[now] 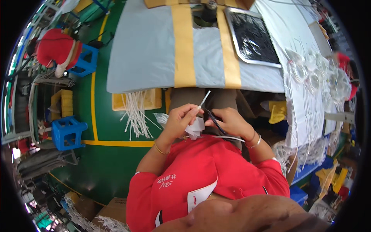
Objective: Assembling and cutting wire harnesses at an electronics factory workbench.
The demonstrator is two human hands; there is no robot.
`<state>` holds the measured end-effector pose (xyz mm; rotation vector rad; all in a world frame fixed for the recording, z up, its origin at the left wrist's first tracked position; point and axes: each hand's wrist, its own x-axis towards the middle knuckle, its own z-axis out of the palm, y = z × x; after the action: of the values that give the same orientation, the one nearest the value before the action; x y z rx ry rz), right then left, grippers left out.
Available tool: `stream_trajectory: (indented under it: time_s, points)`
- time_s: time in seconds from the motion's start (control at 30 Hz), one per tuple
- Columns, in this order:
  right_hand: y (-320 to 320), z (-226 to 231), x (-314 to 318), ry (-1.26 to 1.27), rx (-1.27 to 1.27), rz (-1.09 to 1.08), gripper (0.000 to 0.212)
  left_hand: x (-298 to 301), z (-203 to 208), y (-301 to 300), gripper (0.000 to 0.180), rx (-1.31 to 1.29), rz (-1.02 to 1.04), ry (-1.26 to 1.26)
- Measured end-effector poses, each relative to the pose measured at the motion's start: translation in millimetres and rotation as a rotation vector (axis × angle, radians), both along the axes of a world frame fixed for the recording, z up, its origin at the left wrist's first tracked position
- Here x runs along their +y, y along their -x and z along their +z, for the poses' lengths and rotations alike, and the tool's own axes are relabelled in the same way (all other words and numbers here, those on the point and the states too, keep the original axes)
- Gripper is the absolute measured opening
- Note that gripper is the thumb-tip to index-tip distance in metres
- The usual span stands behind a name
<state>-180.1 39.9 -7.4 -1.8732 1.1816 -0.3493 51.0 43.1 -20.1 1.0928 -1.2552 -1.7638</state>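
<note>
Left hand (183,119) clamped on white cable (205,98), right hand (232,123) on black tool (215,119), beside grey tabletop (143,50), green floor (104,166) below.

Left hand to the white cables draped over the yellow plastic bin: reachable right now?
Probably yes: the white cables hang left of the left hand, with no solid barrier visible, though it holds a thin white strand and depth is unclear.

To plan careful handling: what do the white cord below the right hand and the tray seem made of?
White cord: likely smooth plastic sheathing, bending in an even curve; any core is hidden. Tray: probably polished metal; its silvery rim shines.
</note>
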Motion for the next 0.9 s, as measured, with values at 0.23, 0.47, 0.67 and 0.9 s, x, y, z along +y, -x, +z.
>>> stream_trajectory:
  time_s: [0.23,0.47,0.67,0.9]
  points:
    - [12,-25,19,-0.317,-0.290,-0.236,0.027,0,11,-10,0.023,0.168,-0.004,0.032]
    - [-21,8,4,-0.353,-0.823,-0.466,0.022,2,6,12,0.025,-0.004,-0.105,0.092]
    - [-22,11,0,-0.425,-0.851,-0.496,0.018,-1,4,10,0.025,-0.006,-0.090,0.101]
    - [-21,4,2,-0.426,-0.924,-0.420,0.015,-2,3,8,0.024,0.021,-0.153,0.103]
